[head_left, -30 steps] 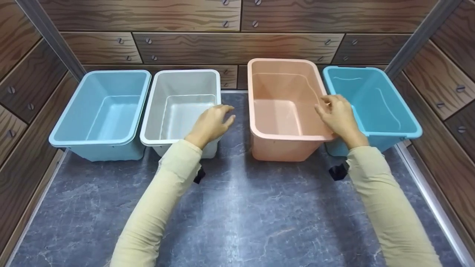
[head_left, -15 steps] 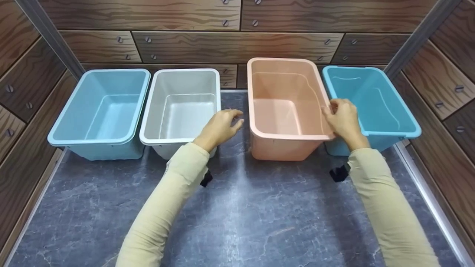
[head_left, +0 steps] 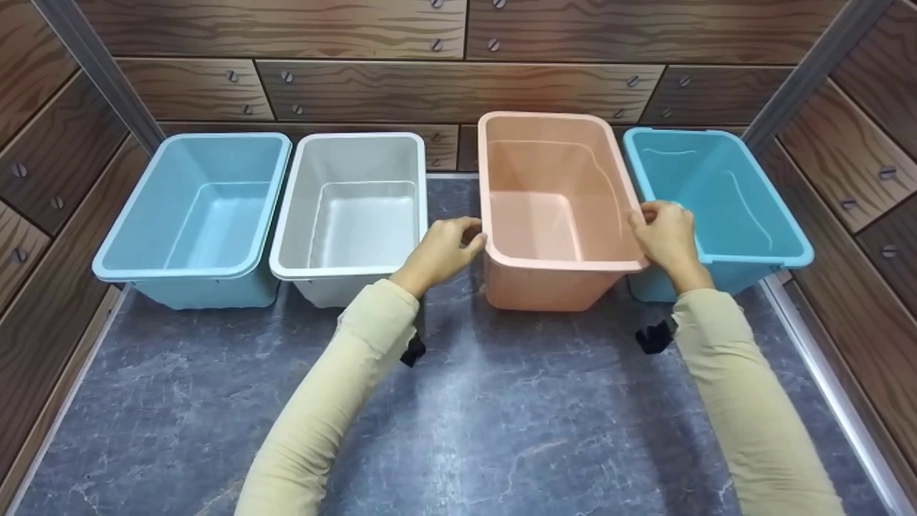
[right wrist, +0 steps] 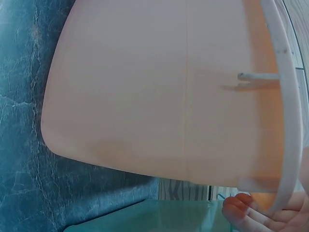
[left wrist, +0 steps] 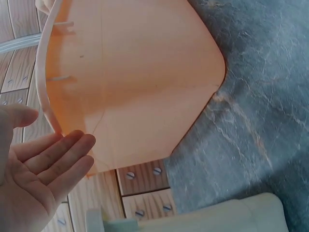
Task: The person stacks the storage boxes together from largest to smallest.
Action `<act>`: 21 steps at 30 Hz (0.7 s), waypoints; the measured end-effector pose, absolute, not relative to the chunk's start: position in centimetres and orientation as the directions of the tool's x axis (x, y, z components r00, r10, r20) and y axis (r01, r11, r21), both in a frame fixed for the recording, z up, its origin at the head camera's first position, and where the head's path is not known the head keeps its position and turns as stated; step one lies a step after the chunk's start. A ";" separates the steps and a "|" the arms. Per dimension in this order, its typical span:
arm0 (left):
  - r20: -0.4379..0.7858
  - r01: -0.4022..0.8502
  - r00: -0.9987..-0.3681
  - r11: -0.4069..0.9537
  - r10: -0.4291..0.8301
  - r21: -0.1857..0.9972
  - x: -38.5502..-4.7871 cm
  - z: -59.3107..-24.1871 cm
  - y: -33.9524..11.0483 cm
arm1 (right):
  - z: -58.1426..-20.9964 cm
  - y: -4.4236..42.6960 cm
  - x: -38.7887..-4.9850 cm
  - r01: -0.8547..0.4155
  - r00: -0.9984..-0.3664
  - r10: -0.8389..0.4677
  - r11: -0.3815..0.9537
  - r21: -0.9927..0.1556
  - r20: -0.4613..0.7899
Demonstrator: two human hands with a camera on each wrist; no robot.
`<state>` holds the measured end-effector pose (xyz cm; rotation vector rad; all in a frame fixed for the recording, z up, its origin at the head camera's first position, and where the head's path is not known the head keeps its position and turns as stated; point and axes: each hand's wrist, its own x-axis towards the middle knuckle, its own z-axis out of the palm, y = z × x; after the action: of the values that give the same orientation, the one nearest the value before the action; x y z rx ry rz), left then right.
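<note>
A tall peach plastic bin point(head_left: 555, 287) stands upright between my two hands. On its left rim, my left hand point(head_left: 445, 247) has its fingertips near the outer wall. In the left wrist view these fingers point(left wrist: 60, 162) are nearly straight and the thumb stands apart from the rim. My right hand point(head_left: 666, 233) grips the right rim, its thumb towards the inside. Seen from the right wrist, the right fingers point(right wrist: 246, 210) curl under the rim's lip. A grey bin point(head_left: 315, 287) is just left of my left hand. Right of my right hand sits a teal bin point(head_left: 763, 236).
A light blue bin point(head_left: 215, 294) stands at the far left, close beside the grey one. The bins rest on a dark marbled tabletop point(head_left: 444, 430). Wood-patterned walls point(head_left: 358, 93) enclose it behind and at both sides, with metal posts point(head_left: 100, 72) in the corners.
My left hand has moved right, from over the grey bin's edge to the peach bin's left rim. The right hand has slid slightly towards me along the right rim. The bins stay put.
</note>
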<state>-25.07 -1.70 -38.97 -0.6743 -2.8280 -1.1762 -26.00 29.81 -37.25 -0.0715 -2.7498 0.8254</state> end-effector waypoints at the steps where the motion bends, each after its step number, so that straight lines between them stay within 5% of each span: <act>1: 0.165 0.382 -0.911 0.625 0.377 0.681 -25.1 -39.0 -1.6 | -37.3 29.8 -26.1 -0.026 -0.963 0.126 0.836 -0.548 0.237; 21: 0.182 0.342 -0.925 0.523 0.334 0.780 -24.7 -39.2 -0.4 | -37.1 29.7 -26.3 0.034 -0.971 0.158 0.838 -0.544 0.182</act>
<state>-24.69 -0.45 -39.19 -0.6070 -2.7337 -1.4040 -26.26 29.72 -37.08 -0.1482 -2.7984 0.8218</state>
